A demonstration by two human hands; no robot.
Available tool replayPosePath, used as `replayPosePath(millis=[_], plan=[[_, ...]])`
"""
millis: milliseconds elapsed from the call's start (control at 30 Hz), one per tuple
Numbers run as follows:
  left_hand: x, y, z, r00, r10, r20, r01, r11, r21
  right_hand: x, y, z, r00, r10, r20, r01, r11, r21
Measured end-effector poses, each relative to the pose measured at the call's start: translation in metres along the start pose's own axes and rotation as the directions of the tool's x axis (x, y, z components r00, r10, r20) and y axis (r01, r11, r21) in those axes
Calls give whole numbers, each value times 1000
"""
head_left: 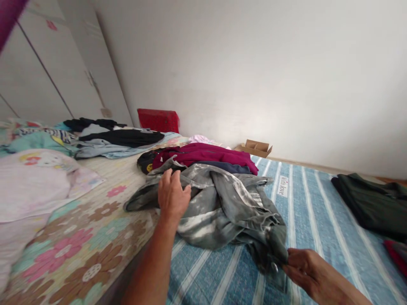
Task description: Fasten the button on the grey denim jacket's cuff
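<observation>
Grey garment (pixel 206 207) lies crumpled across the left edge of the striped sheet (pixel 305 216), pinched by the right hand (pixel 307 267); whether the left hand (pixel 173 195) grips, I cannot tell.

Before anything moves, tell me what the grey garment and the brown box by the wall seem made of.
The grey garment looks like soft, matte cloth, perhaps cotton: it drapes and creases loosely. The brown box is probably plain, matte cardboard, judging by its colour and thin, flat walls.
</observation>
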State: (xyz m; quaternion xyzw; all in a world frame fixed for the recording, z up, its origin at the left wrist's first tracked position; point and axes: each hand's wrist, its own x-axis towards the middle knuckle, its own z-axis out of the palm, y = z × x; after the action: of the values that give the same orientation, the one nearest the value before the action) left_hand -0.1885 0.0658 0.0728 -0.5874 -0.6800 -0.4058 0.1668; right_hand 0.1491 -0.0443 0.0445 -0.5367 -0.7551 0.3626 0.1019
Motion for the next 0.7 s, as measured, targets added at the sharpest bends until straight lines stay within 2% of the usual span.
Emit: replayPosePath(millis=[33,100,167,233,333,533,600,700], plan=[[11,-12,0,1000,18,23,-19,999,31,0,-1,0,1000,3,2,-3,1000,0],[27,-30,3,986,56,155,-75,990,120,1,-2,0,999,35,-5,-35,999,-27],[35,-39,7,956,80,283,-130,978,163,2,-4,-3,997,74,-15,-75,994,-84],[36,-41,11,939,114,325,-175,971,164,3,-6,-7,996,91,-20,-93,986,-138],[31,-35,10,941,176,288,-226,962,153,7,-10,-16,995,73,-64,-83,982,-169],[8,-9,-8,937,294,187,-315,945,93,34,-37,-40,967,-76,-242,13,968,-251],[-4,3,-15,923,346,171,-360,931,62,48,-52,-45,940,-127,-318,28,954,-300],[-28,23,-22,886,438,156,-443,896,1,71,-79,-47,856,-305,-417,127,906,-403]])
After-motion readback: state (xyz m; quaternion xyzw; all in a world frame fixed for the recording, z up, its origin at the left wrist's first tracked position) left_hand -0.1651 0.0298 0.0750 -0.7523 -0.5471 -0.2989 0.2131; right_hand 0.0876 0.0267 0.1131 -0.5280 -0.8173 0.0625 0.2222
